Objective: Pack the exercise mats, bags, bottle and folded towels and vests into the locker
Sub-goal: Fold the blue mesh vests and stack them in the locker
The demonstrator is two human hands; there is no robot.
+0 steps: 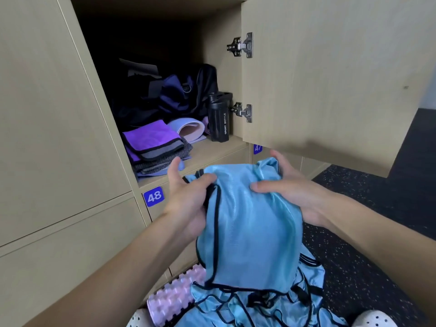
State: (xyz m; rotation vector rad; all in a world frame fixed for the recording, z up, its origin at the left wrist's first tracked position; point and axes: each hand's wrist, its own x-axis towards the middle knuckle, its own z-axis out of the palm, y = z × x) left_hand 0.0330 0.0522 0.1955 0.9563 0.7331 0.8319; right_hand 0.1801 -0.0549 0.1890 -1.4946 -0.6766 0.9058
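Note:
A light blue vest with black trim (250, 223) hangs in front of me, just below the open locker (212, 147). My left hand (188, 201) grips its left edge and my right hand (290, 192) grips its top right. More blue vests (259, 305) lie heaped on the floor below. Inside the locker are folded purple and grey towels (153, 142), a rolled mat (188, 129), a black sport bottle (219, 119) standing at the right, and dark bags (179, 93) at the back.
The locker door (330, 74) stands open to the right, above my right hand. A pink ridged foam roller (172, 296) lies on the dark speckled floor (368, 267). Closed lockers, one marked 48 (153, 196), fill the left and lower wall.

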